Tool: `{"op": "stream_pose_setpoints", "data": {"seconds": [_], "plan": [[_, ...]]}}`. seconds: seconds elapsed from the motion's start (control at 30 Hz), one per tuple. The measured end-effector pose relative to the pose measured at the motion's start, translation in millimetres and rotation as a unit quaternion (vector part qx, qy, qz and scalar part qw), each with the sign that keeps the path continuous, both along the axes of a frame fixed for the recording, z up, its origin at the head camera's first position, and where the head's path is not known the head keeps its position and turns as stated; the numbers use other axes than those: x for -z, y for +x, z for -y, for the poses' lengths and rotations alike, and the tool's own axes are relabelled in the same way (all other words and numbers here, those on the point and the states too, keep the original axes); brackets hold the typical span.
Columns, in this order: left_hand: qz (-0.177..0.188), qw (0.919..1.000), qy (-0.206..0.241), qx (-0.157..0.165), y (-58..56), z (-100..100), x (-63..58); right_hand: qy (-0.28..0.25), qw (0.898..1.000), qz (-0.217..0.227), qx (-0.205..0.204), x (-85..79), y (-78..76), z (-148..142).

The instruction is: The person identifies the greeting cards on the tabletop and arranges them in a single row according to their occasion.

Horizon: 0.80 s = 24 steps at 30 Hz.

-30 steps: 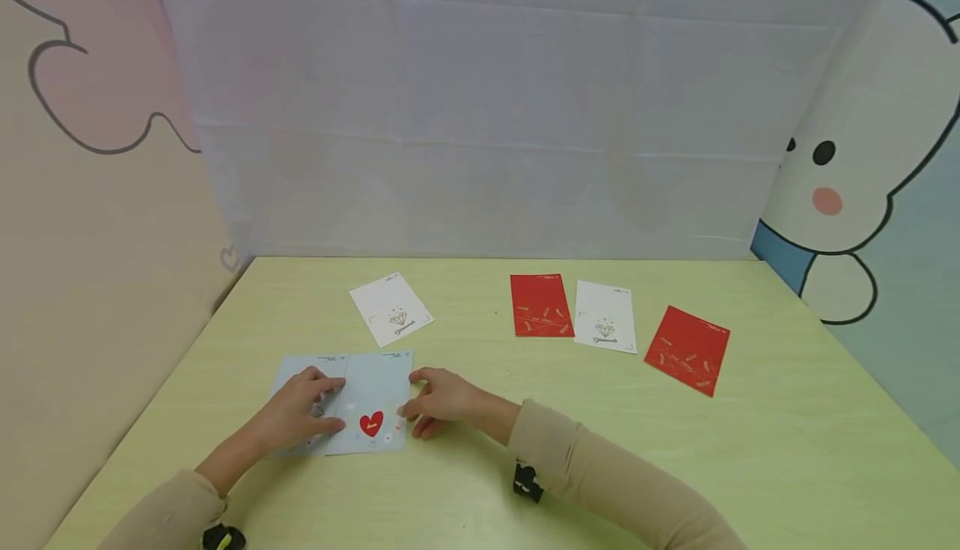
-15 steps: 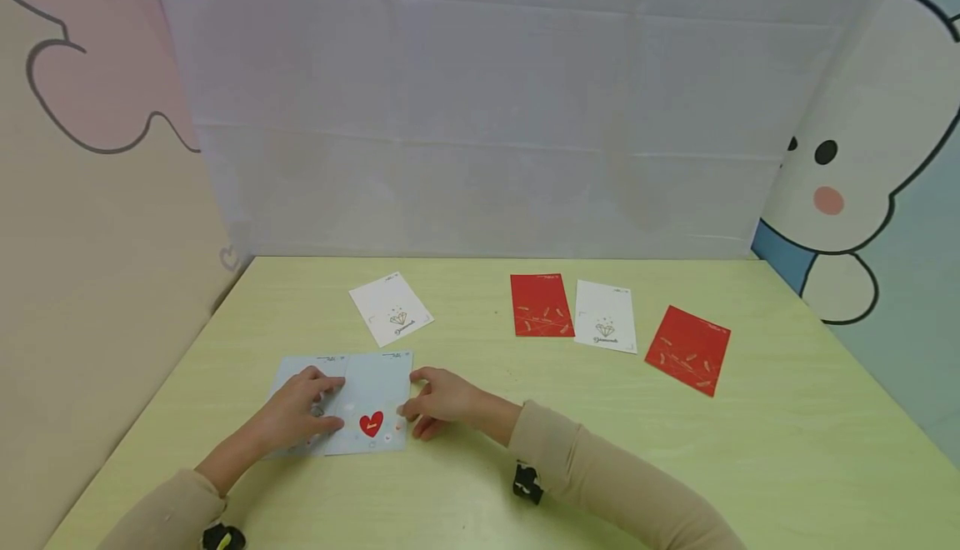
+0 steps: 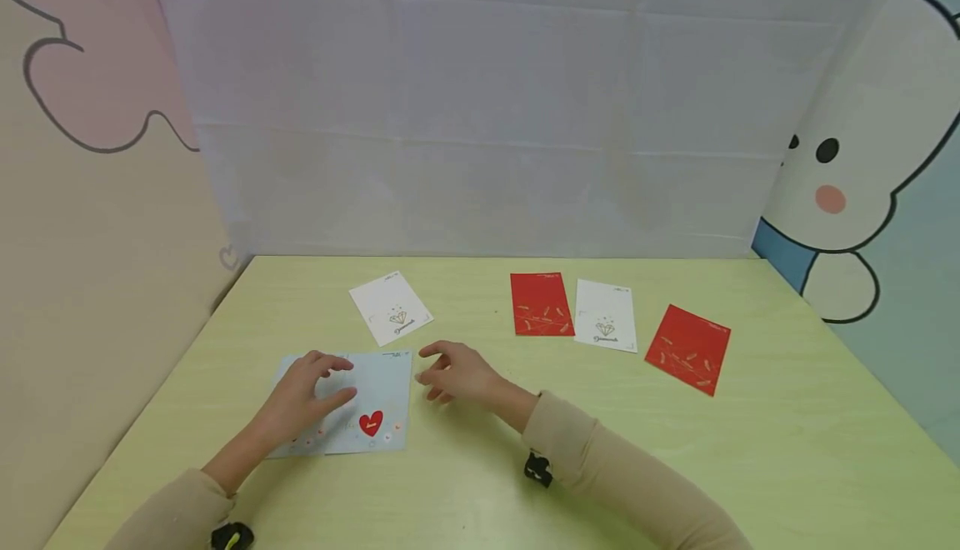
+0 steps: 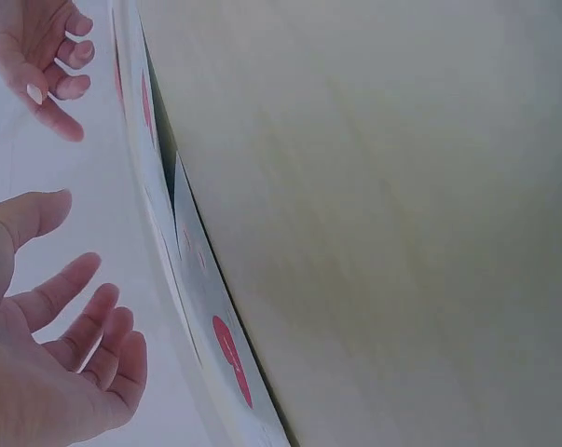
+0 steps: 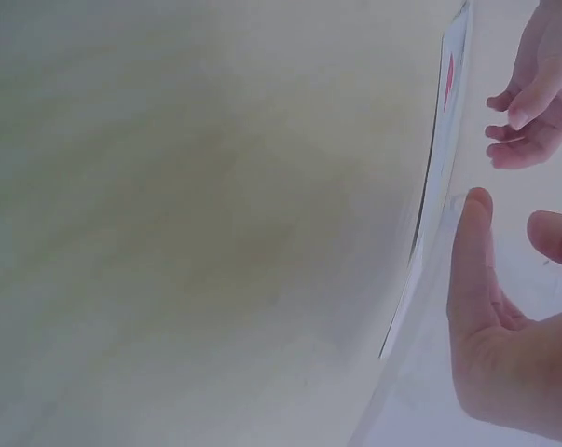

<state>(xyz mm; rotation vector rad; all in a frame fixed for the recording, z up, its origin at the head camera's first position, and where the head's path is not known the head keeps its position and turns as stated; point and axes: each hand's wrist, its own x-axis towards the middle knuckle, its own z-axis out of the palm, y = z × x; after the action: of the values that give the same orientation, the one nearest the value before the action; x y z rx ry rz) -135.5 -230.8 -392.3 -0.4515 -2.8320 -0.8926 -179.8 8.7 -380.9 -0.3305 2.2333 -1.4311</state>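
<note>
Two pale blue cards lie side by side at the front left of the table in the head view. The right card (image 3: 384, 385) shows a red heart; the left card (image 3: 294, 447) is mostly covered by my left hand (image 3: 302, 396). That hand hovers over it with thumb and fingers spread, holding nothing. Just beyond the right card's outer edge is my right hand (image 3: 467, 379), fingers loosely bent and nothing in them. In the left wrist view the near card (image 4: 215, 307) with its heart lies below the hand, and a gap shows beneath the cards' meeting edges.
Farther back on the table (image 3: 600, 450) are a tilted white card (image 3: 386, 304) with a diamond print, a red card (image 3: 540, 304), a second white card (image 3: 606, 312) touching or close beside it, and another red card (image 3: 688, 350). A white cloth (image 3: 495, 117) hangs behind.
My right hand has come off the right card's edge, moving up and slightly right. My left hand has lifted from the left card with its fingers raised. The cards stay in place.
</note>
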Motion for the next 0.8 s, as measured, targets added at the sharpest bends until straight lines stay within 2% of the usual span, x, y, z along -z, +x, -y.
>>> {"op": "stream_pose_setpoints", "data": {"seconds": [0.1,0.2,0.33,0.43,0.63,0.8], "plan": [[-0.006,0.9996,0.028,0.004,-0.5,-6.3,-2.3,-0.014,1.0,-0.017,0.006,-0.2,-5.8,-8.1],[0.006,0.9988,0.048,0.001,-1.4,-12.8,-5.5,-0.018,0.999,-0.028,0.015,0.7,-11.7,-16.7],[0.034,0.9963,0.078,-0.005,-4.3,-20.2,-8.1,-0.019,0.999,-0.03,0.028,2.5,-17.6,-27.8],[0.071,0.9911,0.113,-0.01,-7.5,-24.7,-9.5,-0.024,0.999,-0.031,0.035,3.1,-20.0,-34.8],[0.164,0.966,0.199,-0.018,-13.2,-34.3,-12.9,-0.044,0.998,-0.031,0.044,2.6,-23.3,-46.4],[0.221,0.9383,0.265,-0.024,-16.3,-44.5,-14.9,-0.049,0.998,-0.022,0.046,2.3,-24.6,-55.8]]}}
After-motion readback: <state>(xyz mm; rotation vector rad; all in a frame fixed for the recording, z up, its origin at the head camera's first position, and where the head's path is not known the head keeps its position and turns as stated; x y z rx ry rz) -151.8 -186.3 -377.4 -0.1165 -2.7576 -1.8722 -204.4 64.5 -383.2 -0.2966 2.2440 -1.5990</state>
